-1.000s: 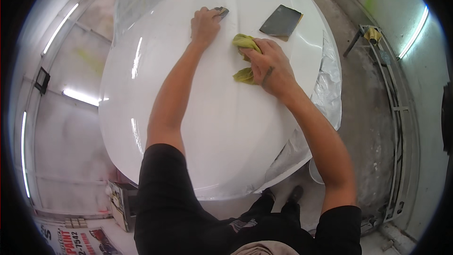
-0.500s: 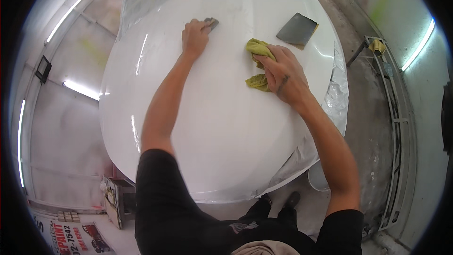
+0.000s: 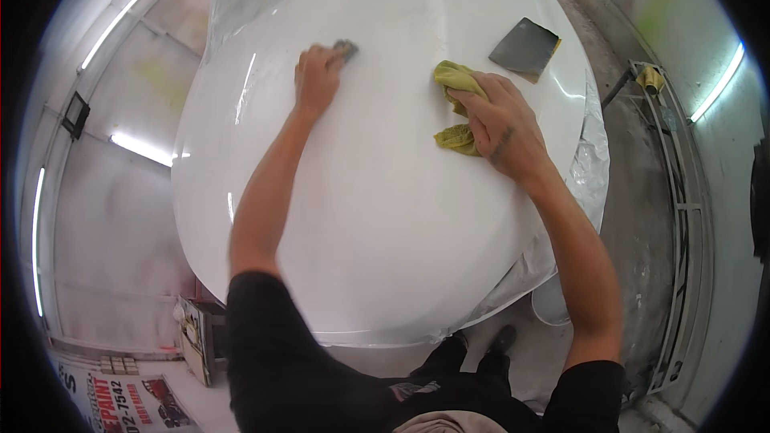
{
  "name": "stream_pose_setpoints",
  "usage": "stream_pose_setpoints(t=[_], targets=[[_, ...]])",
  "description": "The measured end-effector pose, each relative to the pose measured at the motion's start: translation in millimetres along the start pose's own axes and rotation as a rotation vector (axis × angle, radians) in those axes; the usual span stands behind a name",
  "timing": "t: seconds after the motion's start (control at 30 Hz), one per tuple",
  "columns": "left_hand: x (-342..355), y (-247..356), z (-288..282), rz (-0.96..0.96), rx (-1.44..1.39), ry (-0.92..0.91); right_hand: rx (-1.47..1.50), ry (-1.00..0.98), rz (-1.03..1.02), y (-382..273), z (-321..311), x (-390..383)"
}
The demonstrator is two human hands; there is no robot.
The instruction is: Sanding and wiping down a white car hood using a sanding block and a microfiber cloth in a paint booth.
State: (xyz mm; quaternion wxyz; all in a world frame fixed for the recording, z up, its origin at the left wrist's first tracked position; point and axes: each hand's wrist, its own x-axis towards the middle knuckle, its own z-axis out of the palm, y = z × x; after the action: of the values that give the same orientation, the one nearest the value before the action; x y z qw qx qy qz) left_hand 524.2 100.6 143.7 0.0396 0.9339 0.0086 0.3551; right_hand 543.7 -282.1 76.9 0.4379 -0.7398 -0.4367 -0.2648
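A large glossy white car hood point(image 3: 377, 216) spreads out in front of me. On its far left part, my left hand point(image 3: 318, 80) is closed on a small grey piece of sandpaper point(image 3: 346, 50), slightly blurred, pressed to the surface. My right hand point(image 3: 509, 124) rests on the right side of the hood, its fingers wrapped around a crumpled yellow-green cloth point(image 3: 455, 78). Part of the cloth hangs below the fingers onto the paint. Beyond that hand lies a flat dark grey sheet of sandpaper point(image 3: 525, 46) with a brownish edge.
Clear plastic sheeting point(image 3: 592, 164) skirts the hood's right edge. A bucket point(image 3: 550, 305) stands on the floor below it. Along the right wall runs a metal rack point(image 3: 682, 224) with a yellow item point(image 3: 650, 80) on top. A printed banner point(image 3: 132, 401) lies at lower left.
My left hand has slid the small sandpaper leftward across the hood. My right hand and the cloth keep their place on the panel, while the whole view has shifted slightly.
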Motion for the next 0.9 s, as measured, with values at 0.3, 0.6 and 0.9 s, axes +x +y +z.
stream_pose_setpoints(t=[0.3,0.6,0.9], targets=[[-220.7,61.4,-81.9,0.12,-0.17,-0.063,-0.167,-0.045,0.05,0.8,-16.6,-12.0],[5.6,-68.3,-10.1,-0.187,0.123,0.041,-0.047,-0.026,0.021,-16.3,9.9,11.5],[-212.6,20.3,-127.7,0.055,-0.184,-0.121,-0.106,-0.093,0.046,-19.5,-20.5,8.2]])
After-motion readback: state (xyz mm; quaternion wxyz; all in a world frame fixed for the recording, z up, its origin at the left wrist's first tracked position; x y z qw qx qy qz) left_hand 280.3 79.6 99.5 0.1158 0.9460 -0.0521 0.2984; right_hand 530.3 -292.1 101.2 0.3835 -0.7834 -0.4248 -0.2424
